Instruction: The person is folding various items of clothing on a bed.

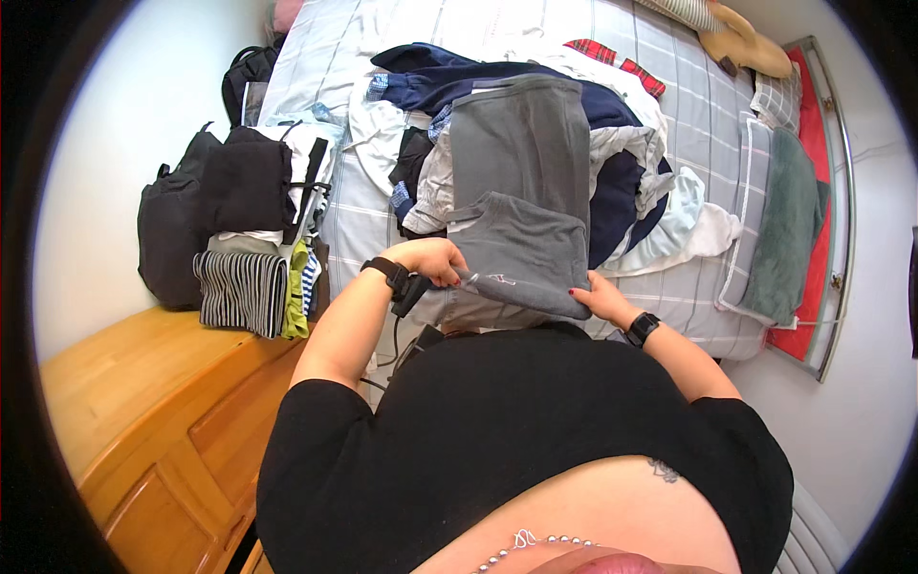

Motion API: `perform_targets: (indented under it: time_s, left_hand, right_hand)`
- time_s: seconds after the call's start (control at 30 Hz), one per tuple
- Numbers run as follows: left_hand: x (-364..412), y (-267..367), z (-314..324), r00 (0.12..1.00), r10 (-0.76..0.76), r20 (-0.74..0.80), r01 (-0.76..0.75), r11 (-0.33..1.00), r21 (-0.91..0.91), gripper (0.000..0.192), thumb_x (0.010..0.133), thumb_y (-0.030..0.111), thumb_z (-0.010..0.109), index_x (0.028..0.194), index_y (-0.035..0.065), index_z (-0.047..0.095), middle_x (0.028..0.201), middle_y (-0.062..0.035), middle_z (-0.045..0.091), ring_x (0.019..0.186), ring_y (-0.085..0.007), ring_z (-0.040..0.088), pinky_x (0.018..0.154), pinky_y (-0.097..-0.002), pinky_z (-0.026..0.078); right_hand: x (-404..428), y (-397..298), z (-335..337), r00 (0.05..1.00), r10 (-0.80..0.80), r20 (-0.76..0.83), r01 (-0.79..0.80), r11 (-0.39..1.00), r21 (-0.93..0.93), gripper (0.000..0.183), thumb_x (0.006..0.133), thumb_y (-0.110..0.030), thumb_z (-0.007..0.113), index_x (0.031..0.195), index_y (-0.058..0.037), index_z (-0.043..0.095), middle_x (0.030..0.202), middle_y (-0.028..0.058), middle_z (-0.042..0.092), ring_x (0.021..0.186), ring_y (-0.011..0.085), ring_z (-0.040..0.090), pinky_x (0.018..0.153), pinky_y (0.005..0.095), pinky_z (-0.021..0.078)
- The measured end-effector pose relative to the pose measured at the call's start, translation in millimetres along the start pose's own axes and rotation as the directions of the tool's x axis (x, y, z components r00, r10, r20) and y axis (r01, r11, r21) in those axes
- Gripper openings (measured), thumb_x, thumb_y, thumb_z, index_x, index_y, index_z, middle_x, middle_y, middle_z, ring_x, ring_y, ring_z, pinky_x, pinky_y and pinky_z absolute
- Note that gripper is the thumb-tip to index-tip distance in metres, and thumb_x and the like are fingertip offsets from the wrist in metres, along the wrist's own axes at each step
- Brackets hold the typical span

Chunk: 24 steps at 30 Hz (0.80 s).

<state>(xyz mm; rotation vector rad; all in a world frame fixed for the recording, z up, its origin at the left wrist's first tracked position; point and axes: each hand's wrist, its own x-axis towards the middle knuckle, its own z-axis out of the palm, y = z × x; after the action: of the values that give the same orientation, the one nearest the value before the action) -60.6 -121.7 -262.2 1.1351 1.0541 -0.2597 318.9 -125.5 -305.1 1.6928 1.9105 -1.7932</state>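
A grey sweatshirt (523, 240), partly folded with its neckline showing, lies at the near edge of the bed. My left hand (435, 262) pinches its near left corner between thumb and fingers. At the near right corner, my right hand (601, 295) grips the same garment. A small emblem shows on the fabric between my hands. Beyond and under it lies a flat dark grey cloth panel (520, 143); whether this belongs to the same garment I cannot tell. Around and beneath are a navy garment (495, 72), a light grey crumpled garment (430, 190) and a white garment (376, 129).
Folded clothes, among them a black garment (247, 183) and a striped one (242, 290), are stacked at left beside a dark backpack (171, 237). A wooden cabinet (165, 380) stands near left. Pillows, a green cushion (782, 222) and a plush toy (746, 46) lie at right.
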Motion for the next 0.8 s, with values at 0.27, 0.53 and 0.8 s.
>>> perform_targets:
  time_s: [0.27, 0.53, 0.8]
  left_hand:
    - [-7, -9, -65, 0.841, 0.142, -0.522, -0.438, 0.746, -0.502, 0.023, 0.083, 0.011, 0.057, 0.106, 0.0061, 0.058, 0.085, -0.0017, 0.06, 0.071, -0.0095, 0.059, 0.062, -0.0232, 0.05]
    - [69, -14, -95, 0.555, -0.043, -0.83, -0.297, 0.923, -0.246, 0.067, 0.08, 0.029, 0.065, 0.133, 0.001, 0.034, 0.116, -0.016, 0.055, 0.103, -0.0211, 0.053, 0.086, -0.0311, 0.042]
    - [97, -8, -54, 0.635, -0.425, -0.645, -0.41, 0.522, -0.748, 0.059, 0.079, 0.027, 0.068, 0.122, -0.0008, 0.04, 0.1, -0.0106, 0.055, 0.083, -0.0197, 0.052, 0.067, -0.0341, 0.044]
  right_hand:
    - [38, -124, -70, 0.96, -0.075, -0.268, 0.19, 0.881, 0.433, 0.044, 0.086, -0.024, 0.059, 0.119, 0.0038, 0.048, 0.107, 0.0094, 0.058, 0.096, 0.0161, 0.054, 0.085, 0.0276, 0.0415]
    - [126, -127, -99, 0.851, -0.2, -0.485, 0.264, 0.962, 0.066, 0.062, 0.081, -0.028, 0.065, 0.127, 0.0047, 0.039, 0.117, 0.0197, 0.054, 0.106, 0.0248, 0.053, 0.091, 0.032, 0.0403]
    - [142, -107, -53, 0.877, 0.01, -0.48, 0.153, 0.942, 0.3, 0.053, 0.083, -0.037, 0.063, 0.111, 0.0069, 0.054, 0.105, 0.0142, 0.061, 0.093, 0.0192, 0.057, 0.081, 0.0293, 0.043]
